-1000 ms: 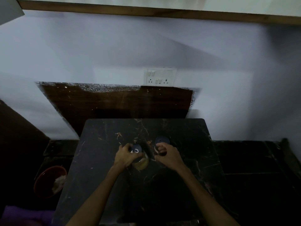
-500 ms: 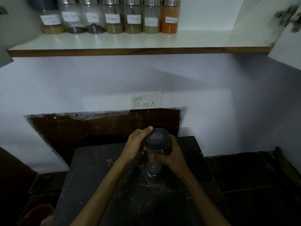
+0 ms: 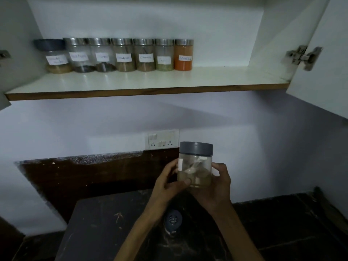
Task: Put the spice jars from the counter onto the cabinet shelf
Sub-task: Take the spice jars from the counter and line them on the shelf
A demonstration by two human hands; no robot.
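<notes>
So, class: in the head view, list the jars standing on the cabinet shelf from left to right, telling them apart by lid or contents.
Grey-lidded jar → jar with dark contents → second dark-contents jar → brown-spice jar → second brown-spice jar → green-spice jar → orange-spice jar.

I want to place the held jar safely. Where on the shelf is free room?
The shelf is bare between the orange jar and the right cabinet wall, and along the front edge. The back left is crowded: seven jars stand side by side.
</notes>
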